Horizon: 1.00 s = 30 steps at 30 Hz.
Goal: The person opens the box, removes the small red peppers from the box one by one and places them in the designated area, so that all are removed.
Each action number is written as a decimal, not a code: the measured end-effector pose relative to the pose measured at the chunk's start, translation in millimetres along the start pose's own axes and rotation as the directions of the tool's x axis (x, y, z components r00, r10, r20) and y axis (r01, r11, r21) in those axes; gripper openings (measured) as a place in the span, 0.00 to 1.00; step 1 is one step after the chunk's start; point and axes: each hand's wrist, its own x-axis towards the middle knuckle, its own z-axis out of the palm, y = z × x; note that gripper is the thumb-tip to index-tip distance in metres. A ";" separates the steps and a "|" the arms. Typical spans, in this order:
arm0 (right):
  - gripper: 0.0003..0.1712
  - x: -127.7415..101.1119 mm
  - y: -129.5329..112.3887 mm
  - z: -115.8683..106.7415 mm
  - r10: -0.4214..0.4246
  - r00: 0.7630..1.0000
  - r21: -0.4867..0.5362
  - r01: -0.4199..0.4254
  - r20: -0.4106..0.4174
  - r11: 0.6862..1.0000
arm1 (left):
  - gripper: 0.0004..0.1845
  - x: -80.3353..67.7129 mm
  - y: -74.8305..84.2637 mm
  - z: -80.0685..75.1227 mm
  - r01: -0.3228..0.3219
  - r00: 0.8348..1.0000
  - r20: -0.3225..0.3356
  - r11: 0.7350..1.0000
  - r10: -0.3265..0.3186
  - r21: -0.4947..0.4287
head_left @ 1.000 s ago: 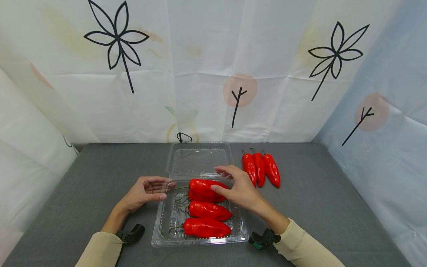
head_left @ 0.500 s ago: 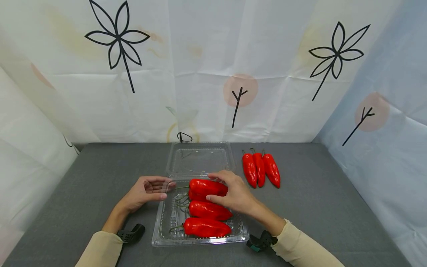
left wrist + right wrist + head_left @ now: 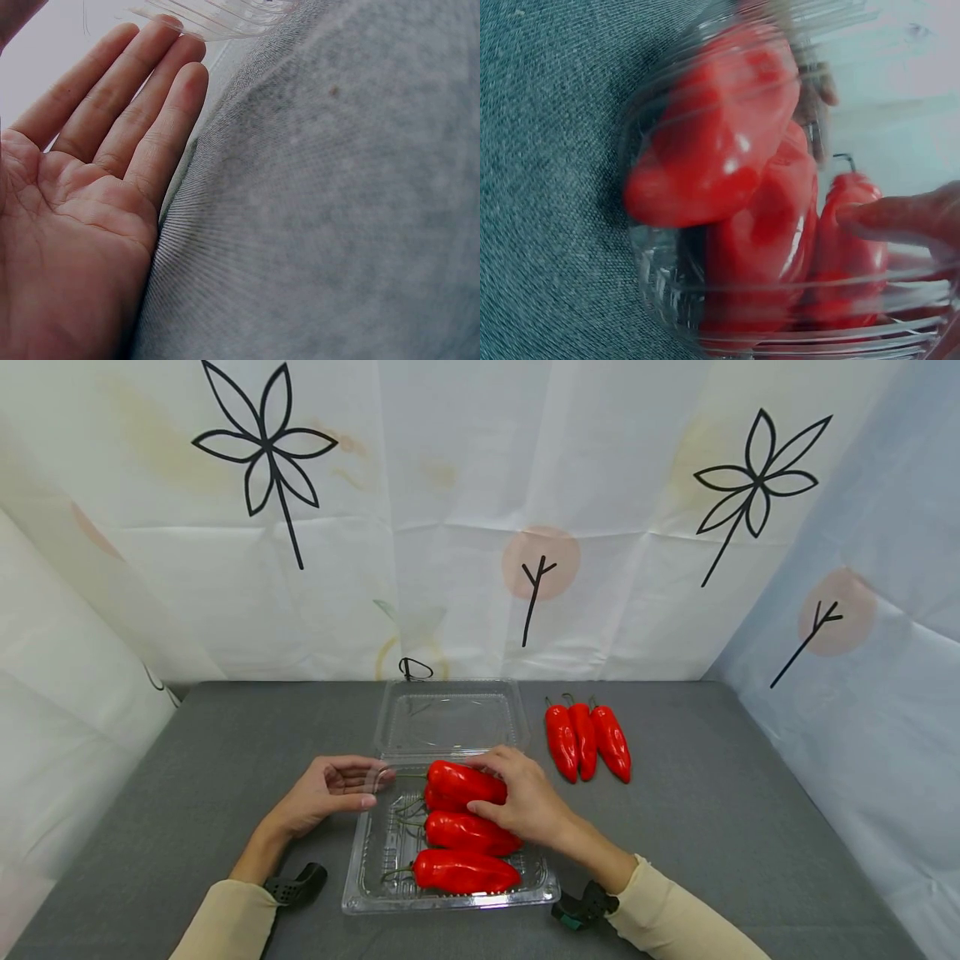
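In the clear tray [image 3: 360,868] near the counter's [image 3: 750,827] front edge, red peppers [image 3: 461,870] lay crosswise, stems pointing left. The right grip [image 3: 525,802] curled over the top pepper [image 3: 457,781]; the left grip [image 3: 330,789], fingers straight, touched the tray's left rim.

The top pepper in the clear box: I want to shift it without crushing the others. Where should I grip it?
Grip the top pepper probably across its thick middle, from above, as the right hand does: it lies sideways, highest in the clear box, its thin stem pointing left.
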 end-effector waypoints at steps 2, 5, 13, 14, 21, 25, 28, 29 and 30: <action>0.29 -0.2 -0.2 0.4 0.002 1.000 -0.008 -0.002 0.004 1.000 | 0.23 0.0 0.2 0.1 -0.001 1.000 0.001 1.000 0.001 -0.002; 0.29 -0.6 -0.6 0.5 0.009 1.000 -0.011 -0.009 0.011 1.000 | 0.23 0.1 0.6 0.3 -0.002 1.000 0.001 1.000 0.002 -0.002; 0.27 -3.0 -0.3 -2.0 0.021 1.000 0.078 -0.022 0.014 0.997 | 0.24 0.2 1.0 0.0 -0.002 1.000 0.004 1.000 0.002 -0.005; 0.27 -3.6 -0.2 -2.7 0.026 1.000 0.095 -0.027 0.011 0.995 | 0.24 0.3 1.0 -0.1 -0.002 1.000 0.004 1.000 0.002 -0.005; 0.27 -7.8 -1.1 -10.1 0.058 0.998 0.163 -0.052 -0.032 0.985 | 0.23 0.7 0.5 -0.5 -0.011 1.000 0.010 1.000 0.011 -0.017; 0.27 -9.7 -2.2 -15.0 0.054 0.996 0.162 -0.041 -0.074 0.986 | 0.23 0.8 0.0 -0.9 -0.018 1.000 0.013 1.000 0.019 -0.014; 0.26 -11.2 -2.7 -18.9 0.058 0.993 0.171 -0.040 -0.099 0.985 | 0.23 0.4 -0.5 -1.2 -0.019 1.000 0.015 1.000 0.019 -0.007; 0.26 -11.6 -2.7 -20.2 0.060 0.992 0.178 -0.040 -0.107 0.983 | 0.23 0.2 -0.6 -1.2 -0.019 1.000 0.016 1.000 0.019 -0.006; 0.26 -12.1 -2.9 -21.7 0.064 0.991 0.186 -0.042 -0.115 0.982 | 0.23 0.1 -0.7 -1.2 -0.020 1.000 0.017 1.000 0.020 -0.004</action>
